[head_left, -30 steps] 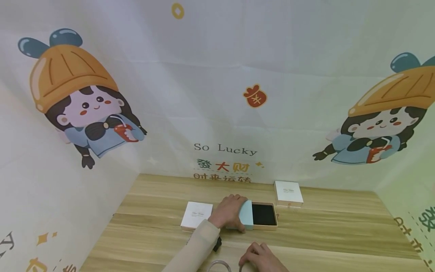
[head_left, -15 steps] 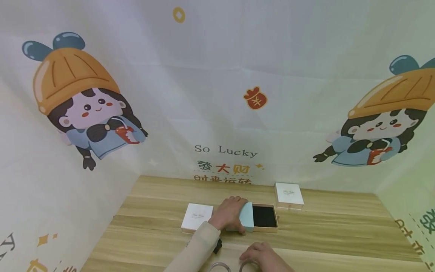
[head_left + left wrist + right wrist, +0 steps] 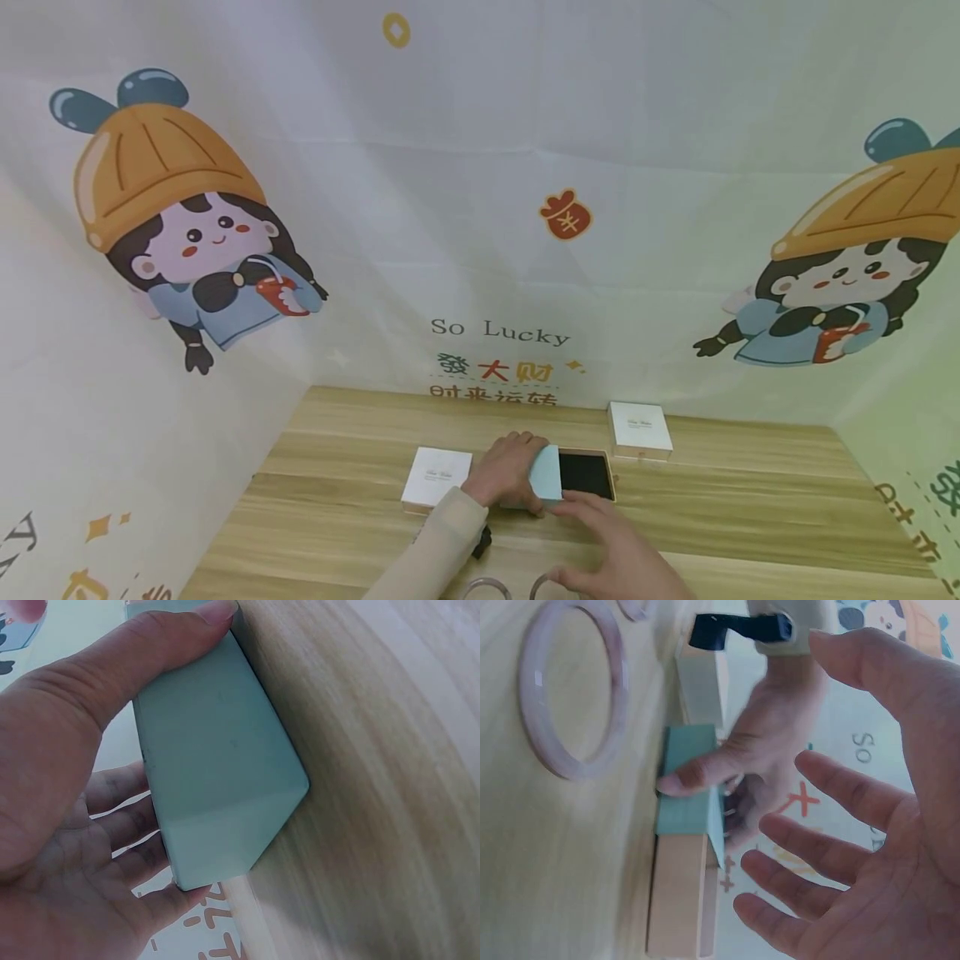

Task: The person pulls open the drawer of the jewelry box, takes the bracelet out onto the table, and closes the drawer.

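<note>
A sliding box lies on the table, its light blue cover [image 3: 547, 473] drawn partway off a drawer with a black lining [image 3: 587, 475]. My left hand [image 3: 508, 472] grips the cover, thumb along the near side and fingers behind it, as the left wrist view shows. The drawer's tan side [image 3: 679, 892] sticks out of the cover's right end. My right hand [image 3: 618, 546] has its fingers spread and holds nothing; in the head view its fingertips overlap the near edge of the box. Below it lies a pale pinkish bangle [image 3: 532, 712], with a second bangle [image 3: 486, 581] to its left.
One white box [image 3: 435, 477] with small lettering sits left of the blue cover, and another white box [image 3: 639, 429] stands at the back right. A black strap-like thing [image 3: 742, 626] is at the left sleeve. Behind the wooden table [image 3: 750, 500] hangs a printed cloth [image 3: 660, 275].
My right hand has left the right bangle, its fingers have opened out, and it has reached forward to the box. My left hand keeps its hold on the cover.
</note>
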Motion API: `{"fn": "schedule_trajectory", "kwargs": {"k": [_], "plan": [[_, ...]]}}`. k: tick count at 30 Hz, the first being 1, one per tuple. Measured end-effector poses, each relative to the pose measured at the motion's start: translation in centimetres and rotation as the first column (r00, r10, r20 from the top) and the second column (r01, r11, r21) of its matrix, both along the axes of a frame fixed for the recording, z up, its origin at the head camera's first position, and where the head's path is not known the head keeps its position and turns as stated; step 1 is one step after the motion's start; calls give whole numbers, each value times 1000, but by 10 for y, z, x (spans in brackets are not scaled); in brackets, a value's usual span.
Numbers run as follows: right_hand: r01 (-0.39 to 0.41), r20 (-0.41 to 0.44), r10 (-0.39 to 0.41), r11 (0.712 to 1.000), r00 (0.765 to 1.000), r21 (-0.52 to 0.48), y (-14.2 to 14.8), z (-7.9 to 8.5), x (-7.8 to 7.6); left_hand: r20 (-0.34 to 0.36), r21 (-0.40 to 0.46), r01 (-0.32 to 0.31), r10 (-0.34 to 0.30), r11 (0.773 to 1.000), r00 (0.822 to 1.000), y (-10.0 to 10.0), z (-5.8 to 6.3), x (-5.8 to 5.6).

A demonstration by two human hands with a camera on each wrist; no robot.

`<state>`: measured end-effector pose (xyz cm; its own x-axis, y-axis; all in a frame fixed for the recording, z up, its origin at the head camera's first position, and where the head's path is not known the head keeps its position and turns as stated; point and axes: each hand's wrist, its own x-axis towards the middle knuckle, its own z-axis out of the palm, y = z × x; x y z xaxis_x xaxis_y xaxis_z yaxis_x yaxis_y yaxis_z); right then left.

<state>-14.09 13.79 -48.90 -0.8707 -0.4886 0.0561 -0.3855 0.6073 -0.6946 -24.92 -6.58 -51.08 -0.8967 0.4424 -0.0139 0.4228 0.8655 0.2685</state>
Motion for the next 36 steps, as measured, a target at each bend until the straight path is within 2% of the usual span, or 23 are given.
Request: {"fn": "schedule_trajectory", "kwargs": {"k": [7,12,16,23,31,36], "plan": [[108,-8,-108,992,994,-64,12,11,-9,10,-3,-11,11,1000,1000,1,0,-1],[217,74,-208,967,975,-137,23,18,-23,14,5,-17,17,1000,1000,1,1,-1],[301,171,-272,936,947,-181,32,23,-35,21,17,-21,21,1000,1000,2,2,-1],[427,261,-379,891,888,-156,42,20,-52,19,29,-9,8,1000,1000,1,3,1],[520,450,-389,827,804,-214,49,8,-70,20,34,-12,12,999,1000,0,1,-1],[531,516,-356,813,779,-241,54,-2,-80,23,39,-9,8,999,1000,0,-3,-2]]}}
